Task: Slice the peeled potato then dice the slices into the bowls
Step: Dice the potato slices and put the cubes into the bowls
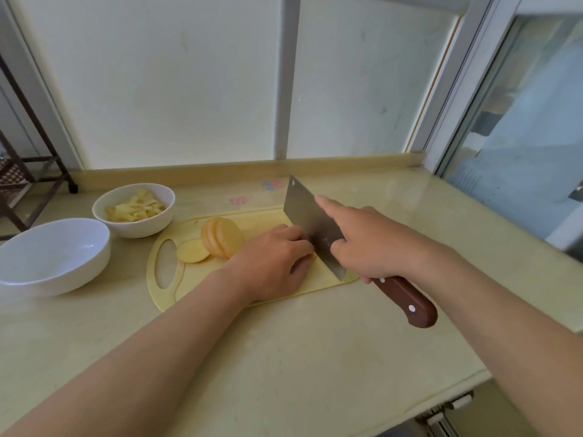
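A yellow cutting board lies on the counter. On it stands a row of leaning potato slices, with one slice lying flat to their left. My right hand grips a cleaver by its brown handle, forefinger stretched along the blade's spine, edge down on the board. My left hand has its fingers curled over a piece of potato right against the blade; that piece is mostly hidden. A white bowl behind the board holds potato pieces. A larger white bowl at the left is empty.
The beige counter ends at a front edge at lower right. A white wall rises behind it, and a window frame stands at the right. A dark metal rack stands at far left.
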### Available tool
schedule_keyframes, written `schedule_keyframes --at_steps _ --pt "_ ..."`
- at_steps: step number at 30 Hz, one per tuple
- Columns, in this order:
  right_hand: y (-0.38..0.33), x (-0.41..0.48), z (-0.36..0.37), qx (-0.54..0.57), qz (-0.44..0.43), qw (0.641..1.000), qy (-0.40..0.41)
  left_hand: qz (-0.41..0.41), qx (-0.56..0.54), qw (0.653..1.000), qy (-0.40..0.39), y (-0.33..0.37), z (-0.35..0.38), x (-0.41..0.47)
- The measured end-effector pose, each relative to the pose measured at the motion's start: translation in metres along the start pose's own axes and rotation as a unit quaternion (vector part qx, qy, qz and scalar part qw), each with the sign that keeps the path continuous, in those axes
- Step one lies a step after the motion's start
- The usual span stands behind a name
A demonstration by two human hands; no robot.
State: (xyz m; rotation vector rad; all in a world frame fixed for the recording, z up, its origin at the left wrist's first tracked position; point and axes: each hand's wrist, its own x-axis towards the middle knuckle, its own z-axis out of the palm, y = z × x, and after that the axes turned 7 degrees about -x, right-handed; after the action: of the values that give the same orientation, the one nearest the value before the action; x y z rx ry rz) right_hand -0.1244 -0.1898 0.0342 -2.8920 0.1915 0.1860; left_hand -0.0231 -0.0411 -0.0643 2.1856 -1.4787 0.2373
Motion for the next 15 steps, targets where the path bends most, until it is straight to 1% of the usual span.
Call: schedule_keyframes --at_steps 9,15 --pt "-0.003 -0.012 0.001 0.011 0.02 1.0 -0.016 0.002 -0.003 1.0 -0.002 -0.001 0.0 0.0" --pt "-0.004 -0.005 -0.001 -0.004 0.021 0.999 -0.026 0.009 -0.01 1.0 0.002 -0.004 0.002 0.0"
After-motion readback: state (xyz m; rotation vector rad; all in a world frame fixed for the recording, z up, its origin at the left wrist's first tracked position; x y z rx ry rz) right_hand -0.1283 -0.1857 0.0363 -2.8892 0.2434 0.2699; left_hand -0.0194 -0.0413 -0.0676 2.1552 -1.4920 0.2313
